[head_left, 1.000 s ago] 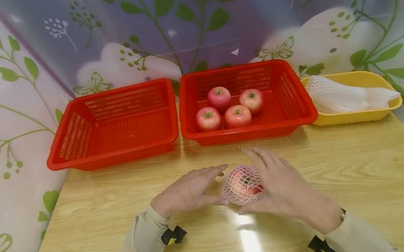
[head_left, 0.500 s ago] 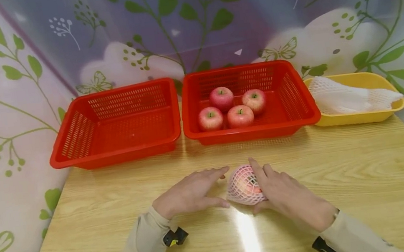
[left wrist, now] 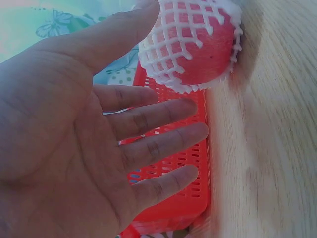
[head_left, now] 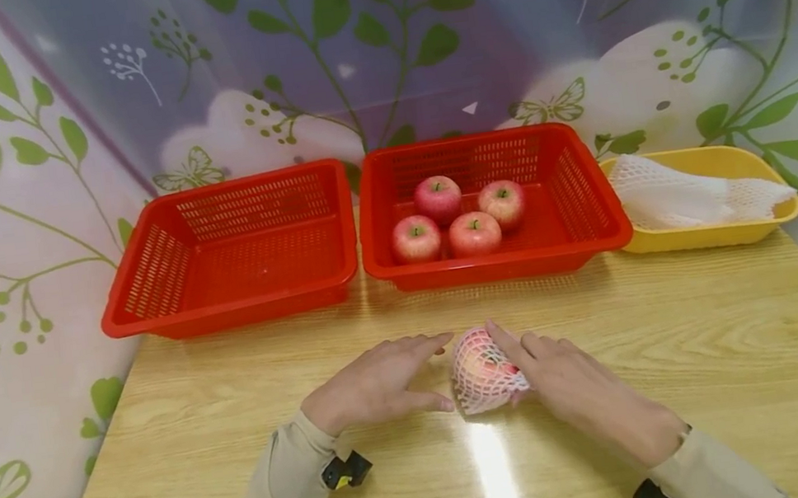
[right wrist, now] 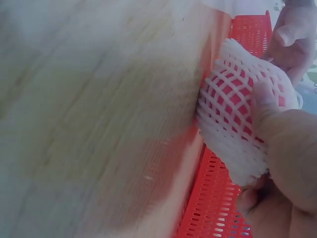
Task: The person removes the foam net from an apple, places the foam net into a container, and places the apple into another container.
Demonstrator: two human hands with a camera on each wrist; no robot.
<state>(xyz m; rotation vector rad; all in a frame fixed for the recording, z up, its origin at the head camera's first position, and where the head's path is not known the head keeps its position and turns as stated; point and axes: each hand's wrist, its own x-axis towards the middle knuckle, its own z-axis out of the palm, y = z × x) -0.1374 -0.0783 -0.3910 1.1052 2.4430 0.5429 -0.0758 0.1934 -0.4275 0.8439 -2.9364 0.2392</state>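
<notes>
On the table, a red apple [head_left: 483,363] sits inside a white foam fruit net [right wrist: 233,109], just in front of the middle basket. My right hand [head_left: 584,388] grips it from the right. In the right wrist view, the thumb [right wrist: 265,101] presses on the mesh, while curled fingers [right wrist: 250,198] hold the net's lower edge. To the left of the apple, my left hand [head_left: 378,384] hovers with fingers spread and nothing held. The left wrist view shows its bare palm [left wrist: 64,148] and part of the apple's skin [left wrist: 213,57] uncovered by the net.
Behind the hands stands a red basket [head_left: 497,258] with several apples [head_left: 475,234]. Another red basket [head_left: 258,258] is at its left. A yellow basket [head_left: 711,235] at the right holds white foam nets [head_left: 668,191]. A patterned cloth wall [head_left: 449,52] rises behind.
My right hand has shifted down over the apple's right side, its fingers drawing in on the net. The netted apple has turned and moved slightly right. My left hand has barely moved.
</notes>
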